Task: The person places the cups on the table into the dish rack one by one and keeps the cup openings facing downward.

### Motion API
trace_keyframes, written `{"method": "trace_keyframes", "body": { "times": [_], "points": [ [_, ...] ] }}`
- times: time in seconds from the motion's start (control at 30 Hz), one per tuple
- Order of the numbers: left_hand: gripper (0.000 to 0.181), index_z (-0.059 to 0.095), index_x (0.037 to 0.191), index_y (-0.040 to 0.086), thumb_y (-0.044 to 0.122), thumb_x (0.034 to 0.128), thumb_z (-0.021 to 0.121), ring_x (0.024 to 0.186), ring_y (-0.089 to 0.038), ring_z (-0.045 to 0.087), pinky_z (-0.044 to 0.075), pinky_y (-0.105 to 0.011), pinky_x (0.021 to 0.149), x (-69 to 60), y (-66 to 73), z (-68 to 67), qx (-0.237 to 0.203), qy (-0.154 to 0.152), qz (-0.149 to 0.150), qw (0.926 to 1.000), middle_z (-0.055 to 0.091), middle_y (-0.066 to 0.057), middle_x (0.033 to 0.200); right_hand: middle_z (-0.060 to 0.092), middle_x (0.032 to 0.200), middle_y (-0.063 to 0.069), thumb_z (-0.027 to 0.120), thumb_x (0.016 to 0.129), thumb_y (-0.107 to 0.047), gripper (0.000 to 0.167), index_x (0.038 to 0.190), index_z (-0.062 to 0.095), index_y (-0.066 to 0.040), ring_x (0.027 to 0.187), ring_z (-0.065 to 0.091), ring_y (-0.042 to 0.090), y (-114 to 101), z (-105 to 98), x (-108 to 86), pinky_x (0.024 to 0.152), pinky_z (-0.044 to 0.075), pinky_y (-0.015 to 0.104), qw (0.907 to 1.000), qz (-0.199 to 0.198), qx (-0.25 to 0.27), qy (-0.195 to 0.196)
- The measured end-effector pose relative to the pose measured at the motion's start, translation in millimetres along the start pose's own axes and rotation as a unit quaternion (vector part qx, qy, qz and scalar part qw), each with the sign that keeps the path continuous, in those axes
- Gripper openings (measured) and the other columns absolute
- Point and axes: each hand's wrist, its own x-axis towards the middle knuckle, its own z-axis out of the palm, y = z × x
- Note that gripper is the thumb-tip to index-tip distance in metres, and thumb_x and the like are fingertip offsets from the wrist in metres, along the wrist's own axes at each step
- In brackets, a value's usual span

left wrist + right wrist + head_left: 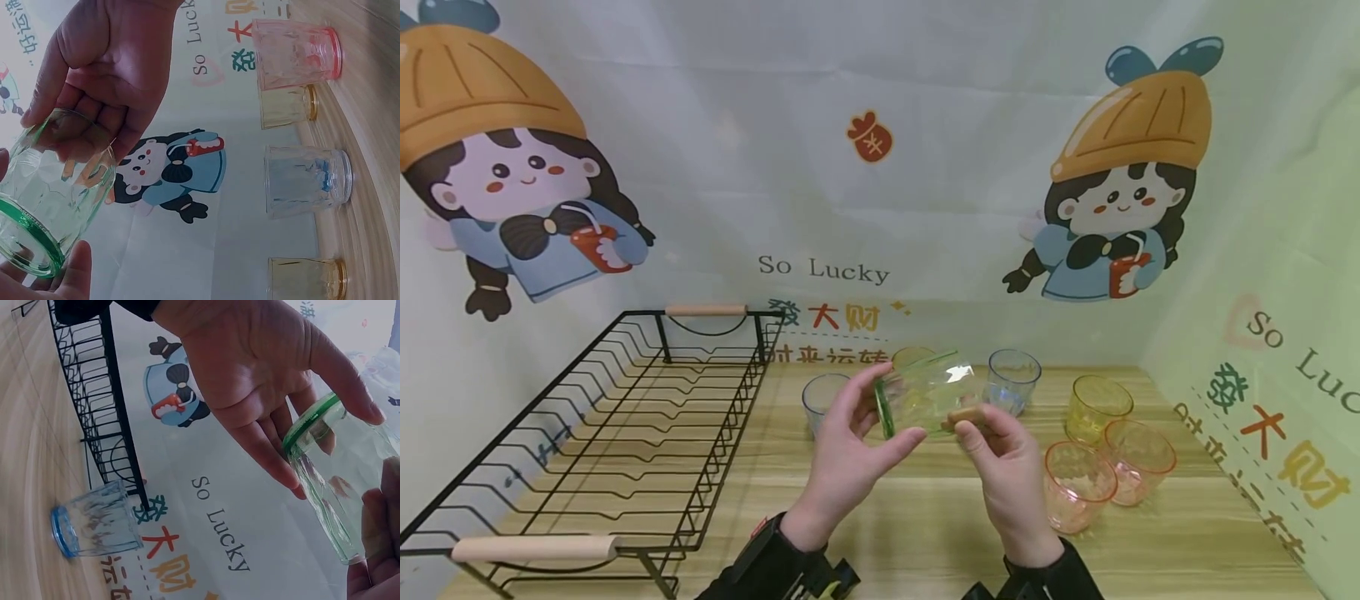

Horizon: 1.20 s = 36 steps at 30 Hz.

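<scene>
Both hands hold a clear green-tinted glass [928, 392] on its side above the table. My left hand [846, 475] grips its thick green end, the thumb in front and the fingers at the far side. At the opposite end my right hand [1011, 487] pinches the thinner edge. In the left wrist view the right hand [115, 69] is above, and some of its fingers show through the glass [37, 178]. In the right wrist view the left hand [256, 375] spans the green ring of the glass [337, 481].
A black wire rack [512, 427] with wooden handles [535, 547] stands left. One blue-tinted glass [814, 408] is by the left hand. Behind stand a yellow glass [913, 356] and a blue glass [1015, 379]; right are another yellow glass [1097, 408] and two pink glasses [1075, 492].
</scene>
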Motion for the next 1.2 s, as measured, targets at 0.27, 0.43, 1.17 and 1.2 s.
{"method": "trace_keyframes", "body": {
  "times": [0.27, 0.43, 1.17, 1.2],
  "points": [
    [0.073, 0.049, 0.142, 0.011, 0.001, 0.0779, 0.082, 0.111, -0.024, 0.060, 0.052, -0.035, 0.097, 2.8, 15.0, -11.7, -0.017, 0.002, -0.036, 0.9992, 0.059, -0.011, 0.127, 0.067, 0.121, 0.000, 0.055, 0.096, 0.008, 0.036, 0.124, 0.066, -0.011, 0.120, 0.056, 0.017, -1.3, -6.7, 1.9, 0.097, 0.047, 0.027, 0.9957, -0.057, 0.030, -0.066],
    [0.072, 0.050, 0.142, 0.012, 0.002, 0.0780, 0.082, 0.110, -0.024, 0.060, 0.052, -0.034, 0.096, 3.9, 23.5, -17.2, -0.008, 0.000, -0.044, 0.9990, 0.058, -0.010, 0.127, 0.062, 0.132, 0.002, 0.054, 0.096, 0.010, 0.041, 0.133, 0.059, -0.007, 0.131, 0.048, 0.019, -3.2, -9.8, 4.6, 0.110, 0.037, 0.029, 0.9931, -0.076, 0.031, -0.083],
    [0.071, 0.048, 0.142, 0.009, 0.005, 0.0792, 0.082, 0.107, -0.024, 0.061, 0.054, -0.031, 0.093, 23.4, 53.5, -46.6, 0.027, -0.017, -0.057, 0.9979, 0.061, -0.013, 0.121, 0.058, 0.138, 0.005, 0.054, 0.089, 0.018, 0.049, 0.137, 0.048, 0.010, 0.136, 0.044, 0.022, -1.5, -16.0, 7.6, 0.113, 0.032, 0.028, 0.9927, -0.079, -0.005, -0.091],
    [0.071, 0.048, 0.142, 0.010, 0.005, 0.0797, 0.082, 0.107, -0.024, 0.061, 0.054, -0.030, 0.092, 25.3, 54.5, -48.7, 0.029, -0.020, -0.057, 0.9977, 0.061, -0.013, 0.121, 0.057, 0.139, 0.006, 0.054, 0.089, 0.018, 0.049, 0.137, 0.048, 0.010, 0.136, 0.043, 0.022, -1.5, -16.3, 8.0, 0.114, 0.031, 0.028, 0.9923, -0.081, -0.006, -0.093]
  ]
}}
